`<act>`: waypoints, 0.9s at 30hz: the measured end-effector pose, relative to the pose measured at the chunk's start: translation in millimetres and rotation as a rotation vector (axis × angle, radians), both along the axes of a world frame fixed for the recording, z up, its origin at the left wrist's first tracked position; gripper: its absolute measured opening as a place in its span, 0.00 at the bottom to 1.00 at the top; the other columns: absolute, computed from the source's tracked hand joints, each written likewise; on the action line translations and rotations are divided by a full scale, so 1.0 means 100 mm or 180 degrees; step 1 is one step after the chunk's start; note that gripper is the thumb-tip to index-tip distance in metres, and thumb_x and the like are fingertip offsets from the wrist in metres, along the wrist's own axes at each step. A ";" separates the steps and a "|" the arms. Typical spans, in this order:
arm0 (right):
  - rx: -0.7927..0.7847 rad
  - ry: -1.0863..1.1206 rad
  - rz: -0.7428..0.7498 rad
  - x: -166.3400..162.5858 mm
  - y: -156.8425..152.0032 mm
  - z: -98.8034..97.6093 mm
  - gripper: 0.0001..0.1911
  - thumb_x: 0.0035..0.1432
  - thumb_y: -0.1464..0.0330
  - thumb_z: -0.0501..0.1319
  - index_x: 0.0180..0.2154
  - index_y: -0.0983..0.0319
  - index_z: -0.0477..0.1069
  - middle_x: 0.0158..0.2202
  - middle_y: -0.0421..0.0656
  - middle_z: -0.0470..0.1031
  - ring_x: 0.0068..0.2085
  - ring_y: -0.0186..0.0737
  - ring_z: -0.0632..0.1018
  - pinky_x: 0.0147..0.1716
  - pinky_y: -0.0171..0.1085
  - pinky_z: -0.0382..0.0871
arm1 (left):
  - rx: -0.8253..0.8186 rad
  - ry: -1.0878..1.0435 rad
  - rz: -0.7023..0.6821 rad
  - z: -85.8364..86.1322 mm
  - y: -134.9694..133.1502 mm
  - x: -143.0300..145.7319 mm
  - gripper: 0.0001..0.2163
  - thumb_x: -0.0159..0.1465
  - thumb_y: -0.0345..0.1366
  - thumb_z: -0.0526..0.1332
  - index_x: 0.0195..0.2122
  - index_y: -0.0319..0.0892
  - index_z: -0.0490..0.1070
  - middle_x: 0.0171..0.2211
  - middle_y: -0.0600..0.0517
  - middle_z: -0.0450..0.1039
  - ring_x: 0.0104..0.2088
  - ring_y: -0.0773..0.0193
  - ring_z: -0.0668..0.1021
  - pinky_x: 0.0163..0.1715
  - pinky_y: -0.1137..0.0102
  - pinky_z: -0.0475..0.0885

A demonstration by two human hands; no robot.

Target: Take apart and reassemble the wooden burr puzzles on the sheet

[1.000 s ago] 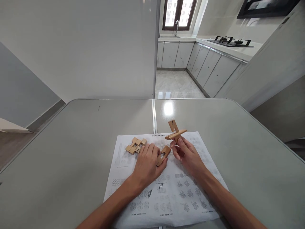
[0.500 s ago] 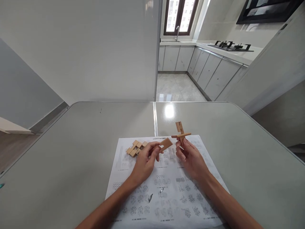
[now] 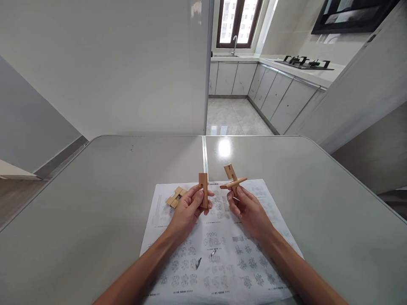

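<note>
My left hand (image 3: 187,209) is closed around a single wooden puzzle bar (image 3: 203,189), held upright above the printed instruction sheet (image 3: 219,250). My right hand (image 3: 247,209) pinches a cross of two joined wooden bars (image 3: 233,181) a little to the right, at about the same height. The two held parts are apart by a small gap. Several loose wooden bars (image 3: 174,197) lie in a cluster on the sheet's upper left corner, just left of my left hand.
The sheet lies on a grey folding table (image 3: 95,190) with a centre seam (image 3: 204,154). A white wall panel (image 3: 127,63) stands behind the table. Beyond it is a kitchen with cabinets (image 3: 280,91) and a gas hob (image 3: 305,62).
My left hand lifted a wooden bar off the sheet and turned it from slanting to upright. My right hand kept hold of the cross and shifted slightly left.
</note>
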State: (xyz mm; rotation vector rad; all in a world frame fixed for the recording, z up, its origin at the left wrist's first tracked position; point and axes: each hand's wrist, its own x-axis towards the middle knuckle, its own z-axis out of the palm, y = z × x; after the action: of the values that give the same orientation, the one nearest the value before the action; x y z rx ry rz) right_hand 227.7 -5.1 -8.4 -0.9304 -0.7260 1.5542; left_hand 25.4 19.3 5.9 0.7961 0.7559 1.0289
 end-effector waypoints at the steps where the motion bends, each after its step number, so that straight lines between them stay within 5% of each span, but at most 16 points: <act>1: 0.0011 -0.0030 0.0010 0.00 0.00 0.00 0.18 0.66 0.50 0.69 0.43 0.59 0.81 0.35 0.42 0.76 0.24 0.30 0.62 0.22 0.35 0.58 | -0.0011 -0.0033 -0.0069 0.01 -0.01 0.00 0.20 0.65 0.47 0.74 0.52 0.42 0.76 0.47 0.45 0.80 0.32 0.65 0.78 0.33 0.68 0.71; 6: 0.0081 -0.0206 0.0087 0.02 0.00 -0.01 0.19 0.66 0.49 0.68 0.44 0.58 0.82 0.36 0.43 0.77 0.24 0.30 0.64 0.22 0.35 0.58 | -0.0025 -0.0247 -0.0349 0.05 -0.03 -0.04 0.34 0.64 0.38 0.75 0.68 0.53 0.63 0.44 0.51 0.79 0.40 0.57 0.86 0.51 0.57 0.77; 9: 0.0116 -0.0247 0.0119 0.01 0.01 -0.03 0.19 0.66 0.49 0.68 0.44 0.58 0.82 0.36 0.43 0.77 0.24 0.29 0.64 0.21 0.34 0.56 | 0.0086 -0.0142 -0.0373 0.04 -0.03 -0.05 0.36 0.67 0.41 0.73 0.72 0.58 0.55 0.42 0.53 0.79 0.39 0.57 0.86 0.52 0.55 0.76; 13: 0.0113 -0.0280 0.0118 0.00 0.01 -0.03 0.20 0.66 0.49 0.68 0.44 0.59 0.82 0.37 0.44 0.77 0.24 0.30 0.64 0.20 0.35 0.54 | 0.0222 0.0158 -0.0218 0.01 -0.01 -0.02 0.20 0.71 0.52 0.66 0.59 0.49 0.68 0.40 0.52 0.78 0.35 0.61 0.84 0.44 0.63 0.75; 20: 0.0137 -0.0280 0.0096 -0.01 0.01 0.02 0.20 0.66 0.50 0.68 0.43 0.60 0.81 0.36 0.43 0.77 0.24 0.30 0.63 0.21 0.35 0.53 | 0.0174 0.0144 0.0132 -0.03 0.03 -0.05 0.20 0.64 0.56 0.71 0.40 0.42 0.79 0.39 0.50 0.76 0.35 0.65 0.72 0.35 0.71 0.69; 27: 0.0139 -0.0290 0.0143 -0.01 0.00 0.04 0.20 0.66 0.50 0.68 0.45 0.60 0.82 0.36 0.43 0.76 0.24 0.30 0.64 0.21 0.35 0.53 | -0.0177 -0.0479 0.0131 -0.06 0.07 -0.13 0.20 0.62 0.53 0.75 0.40 0.42 0.76 0.26 0.59 0.60 0.22 0.73 0.60 0.22 0.75 0.60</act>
State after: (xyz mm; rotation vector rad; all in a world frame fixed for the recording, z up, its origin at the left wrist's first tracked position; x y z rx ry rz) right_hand 226.3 -5.4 -4.5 -0.9631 -0.8473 1.5369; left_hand 12.2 26.3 0.2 0.6500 0.6713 1.0873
